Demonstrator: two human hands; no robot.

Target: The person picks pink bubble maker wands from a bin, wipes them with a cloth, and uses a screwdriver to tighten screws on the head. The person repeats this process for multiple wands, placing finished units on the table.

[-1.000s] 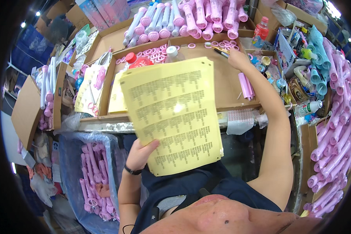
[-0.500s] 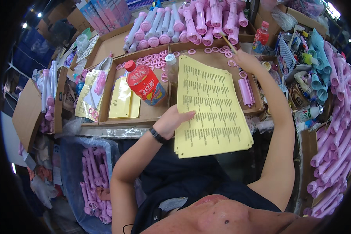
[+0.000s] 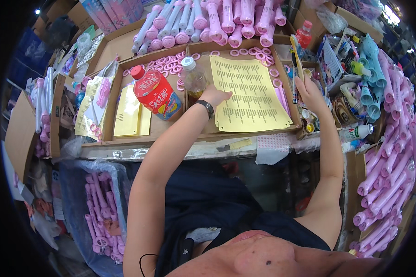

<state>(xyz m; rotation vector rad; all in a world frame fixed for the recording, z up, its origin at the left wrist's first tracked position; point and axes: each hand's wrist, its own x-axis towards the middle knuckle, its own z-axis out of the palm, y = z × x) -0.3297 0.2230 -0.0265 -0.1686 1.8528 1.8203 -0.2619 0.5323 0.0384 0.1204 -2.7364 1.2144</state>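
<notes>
A stack of yellow printed sheets (image 3: pixel 252 99) lies in the right part of the cardboard tray. My left hand (image 3: pixel 212 96) grips its left edge, thumb on top and the other fingers mostly hidden. At the tray's right side, my right hand (image 3: pixel 311 92) pinches a thin wooden stick (image 3: pixel 300 64), pointing up and away. Alongside it is a dark pen (image 3: pixel 295 78); whether my fingers also hold that pen, I cannot tell. A clear bottle with a white cap (image 3: pixel 194 78) stands just beyond my left hand, and a red-capped drink bottle (image 3: pixel 155 94) to its left.
Pink rings (image 3: pixel 173 63) lie scattered along the tray's back. Pink tubular handles (image 3: pixel 247 21) are piled behind it, with more on the right (image 3: pixel 388 161). A lined bin (image 3: pixel 125 184) with pink parts sits at lower left. Tools and bottles crowd the right side.
The yellow sheets went from above the tray's front edge forward and down into the tray, with my left hand on them. My right hand came back toward me with the wooden stick, now beside the pen.
</notes>
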